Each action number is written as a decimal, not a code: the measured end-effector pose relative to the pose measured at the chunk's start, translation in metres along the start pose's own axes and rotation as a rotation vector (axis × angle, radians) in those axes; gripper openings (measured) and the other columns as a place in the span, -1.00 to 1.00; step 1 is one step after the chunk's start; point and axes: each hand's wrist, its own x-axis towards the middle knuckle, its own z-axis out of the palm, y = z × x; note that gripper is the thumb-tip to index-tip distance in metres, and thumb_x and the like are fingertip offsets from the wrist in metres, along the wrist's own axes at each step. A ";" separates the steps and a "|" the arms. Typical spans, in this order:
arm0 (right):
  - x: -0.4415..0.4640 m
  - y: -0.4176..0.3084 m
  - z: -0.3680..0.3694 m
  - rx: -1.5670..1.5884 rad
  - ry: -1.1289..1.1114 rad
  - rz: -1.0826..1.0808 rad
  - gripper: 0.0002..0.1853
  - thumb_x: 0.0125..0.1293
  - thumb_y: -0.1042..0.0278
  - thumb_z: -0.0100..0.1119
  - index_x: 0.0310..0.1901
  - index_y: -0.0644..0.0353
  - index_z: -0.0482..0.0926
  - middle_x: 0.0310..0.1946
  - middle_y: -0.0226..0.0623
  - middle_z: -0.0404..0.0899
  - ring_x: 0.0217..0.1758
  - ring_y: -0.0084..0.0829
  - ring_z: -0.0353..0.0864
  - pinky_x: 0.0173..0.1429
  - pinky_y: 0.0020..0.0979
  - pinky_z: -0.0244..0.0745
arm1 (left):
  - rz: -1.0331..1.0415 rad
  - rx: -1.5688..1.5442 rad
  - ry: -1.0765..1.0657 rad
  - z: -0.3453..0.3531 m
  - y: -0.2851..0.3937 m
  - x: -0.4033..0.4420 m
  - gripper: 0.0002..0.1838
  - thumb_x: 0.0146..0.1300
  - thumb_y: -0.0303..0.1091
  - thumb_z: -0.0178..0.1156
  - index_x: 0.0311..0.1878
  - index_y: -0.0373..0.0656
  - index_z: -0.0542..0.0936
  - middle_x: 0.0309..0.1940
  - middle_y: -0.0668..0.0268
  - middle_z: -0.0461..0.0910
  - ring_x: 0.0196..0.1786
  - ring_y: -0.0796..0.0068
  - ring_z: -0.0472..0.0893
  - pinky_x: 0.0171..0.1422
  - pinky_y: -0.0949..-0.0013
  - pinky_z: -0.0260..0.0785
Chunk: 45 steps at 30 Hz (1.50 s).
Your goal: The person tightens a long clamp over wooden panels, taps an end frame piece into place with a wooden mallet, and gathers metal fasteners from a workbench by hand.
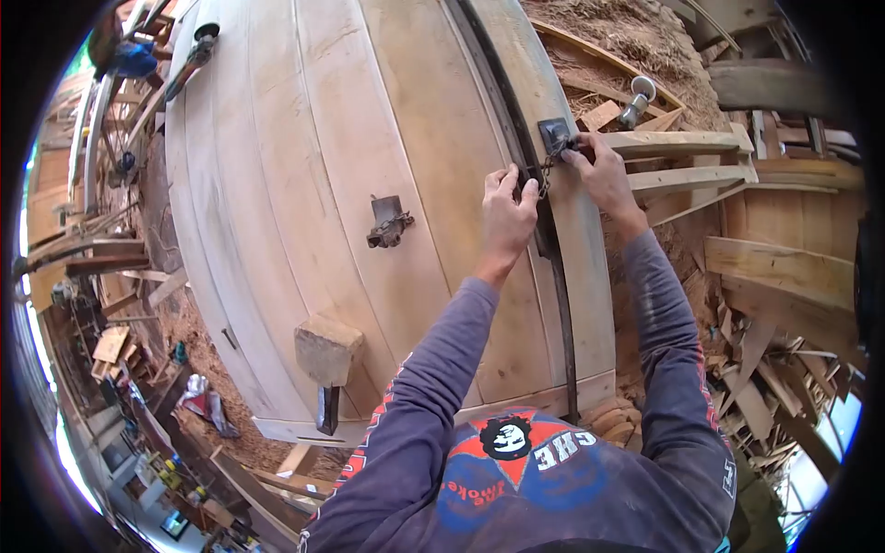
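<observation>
My left hand (510,217) is closed at the edge of a long dark metal bar (489,64). A small dark part shows at its fingertips, too hidden to name. My right hand (607,182) pinches the side of a black metal clamp jaw (554,135), just right of the bar. Between the two hands hangs a short chain (546,173). Beneath lies a wide panel of pale boards (341,120), the bar running along its right part. A second clamp jaw (388,223), also with a chain, rests on the boards left of my left hand.
A wooden mallet (330,350) lies near the panel's front edge. At the far left corner sits a dark tool (192,60). A lamp-like object (636,101) stands among shavings (618,37) at the right. Timber trestle rails (682,143) and stacked offcuts (784,276) stand to the right.
</observation>
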 end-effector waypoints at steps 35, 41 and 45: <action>-0.006 -0.014 0.006 -0.282 -0.157 -0.346 -0.49 0.16 0.66 0.16 0.18 0.19 0.43 -0.11 0.19 0.65 0.03 0.14 0.65 0.08 -0.01 0.53 | 0.056 0.068 -0.139 -0.012 -0.004 0.005 -0.44 0.31 -0.17 0.28 0.21 -0.45 0.51 0.19 -0.16 0.46 0.20 -0.13 0.52 0.32 0.10 0.40; -0.051 -0.060 0.018 -0.185 0.170 -0.300 -0.51 0.37 0.57 0.09 0.34 0.25 0.38 0.09 0.00 0.61 0.11 -0.09 0.65 0.17 -0.16 0.55 | 0.262 -0.017 0.064 -0.085 0.014 -0.074 -0.50 0.32 -0.25 0.32 0.23 -0.32 0.53 0.16 -0.06 0.51 0.19 -0.03 0.54 0.27 0.10 0.43; -0.087 -0.117 0.081 -0.123 -0.048 -0.683 -0.55 0.34 0.50 0.25 0.26 0.23 0.47 0.09 -0.05 0.59 0.13 -0.10 0.63 0.19 -0.19 0.54 | -0.094 0.040 0.000 -0.142 -0.016 -0.151 -0.78 0.34 -0.38 0.28 -0.03 -0.30 0.67 -0.24 0.11 0.67 -0.22 0.27 0.68 -0.13 0.33 0.53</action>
